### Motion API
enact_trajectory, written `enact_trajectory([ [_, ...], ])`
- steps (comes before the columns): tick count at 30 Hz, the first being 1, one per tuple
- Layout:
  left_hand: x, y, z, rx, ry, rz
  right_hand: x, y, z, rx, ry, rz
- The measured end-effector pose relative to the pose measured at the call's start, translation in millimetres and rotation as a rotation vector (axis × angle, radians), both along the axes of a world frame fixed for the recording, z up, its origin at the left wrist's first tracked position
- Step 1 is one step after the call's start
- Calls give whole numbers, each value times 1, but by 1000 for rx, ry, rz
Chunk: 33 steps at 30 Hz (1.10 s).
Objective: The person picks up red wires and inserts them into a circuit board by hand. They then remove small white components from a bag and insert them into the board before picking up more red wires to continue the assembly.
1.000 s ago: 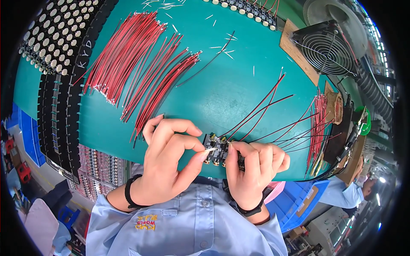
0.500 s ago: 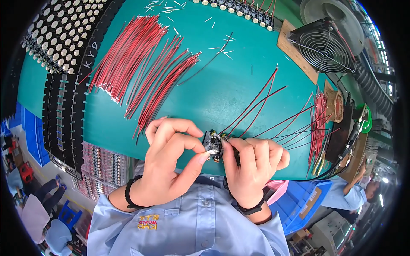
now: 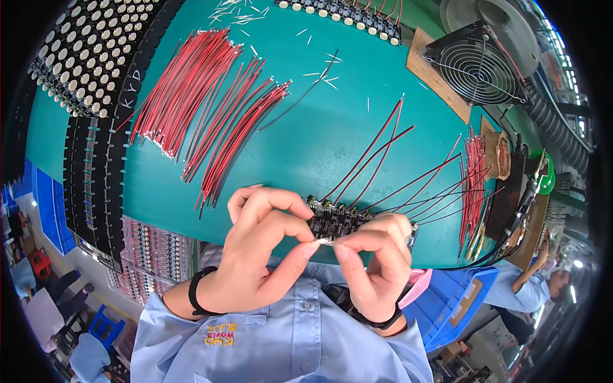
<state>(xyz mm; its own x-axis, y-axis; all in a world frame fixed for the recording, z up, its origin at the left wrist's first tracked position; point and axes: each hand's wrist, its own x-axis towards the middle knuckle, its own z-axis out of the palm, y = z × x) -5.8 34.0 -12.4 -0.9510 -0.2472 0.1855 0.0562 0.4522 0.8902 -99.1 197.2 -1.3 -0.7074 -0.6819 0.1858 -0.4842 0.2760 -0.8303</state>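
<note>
Thumb and forefinger of my left hand pinch a few thin, short white pieces at the near edge of a black circuit board strip. My right hand meets them from the other side, its thumb and forefinger closed at the pieces' right end. The strip lies at the table's near edge, its right part hidden behind my right hand. Several red and black wires run from the strip toward the far right. What exactly the white pieces are is too small to tell.
Bundles of red and black wires lie at left on the green table. More white pieces are scattered at the far side. A fan stands far right, near a wire bunch. Black trays line the left.
My right hand has left the wire ends on the strip and come down and nearer, to the white pieces in my left fingers. More of the strip shows now.
</note>
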Motion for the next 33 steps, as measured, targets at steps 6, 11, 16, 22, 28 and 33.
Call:
enact_trajectory([
  [6, 1, -1, -2, -113, -52, 93, 0, 2, -8, 271, 461, -207],
  [11, -1, 3, -4, -89, -45, 159, 1, 0, -16, 338, 550, -238],
  [16, 0, 3, -5, -96, -43, 164, -1, 2, -21, 358, 622, -262],
  [22, 0, 3, -6, -91, -46, 167, -1, -1, -19, 378, 589, -247],
  [28, 0, 3, -5, -102, -43, 161, 0, -3, -18, 391, 613, -253],
  [33, 1, 1, -2, -155, -51, 113, 0, -4, -18, 398, 648, -245],
])
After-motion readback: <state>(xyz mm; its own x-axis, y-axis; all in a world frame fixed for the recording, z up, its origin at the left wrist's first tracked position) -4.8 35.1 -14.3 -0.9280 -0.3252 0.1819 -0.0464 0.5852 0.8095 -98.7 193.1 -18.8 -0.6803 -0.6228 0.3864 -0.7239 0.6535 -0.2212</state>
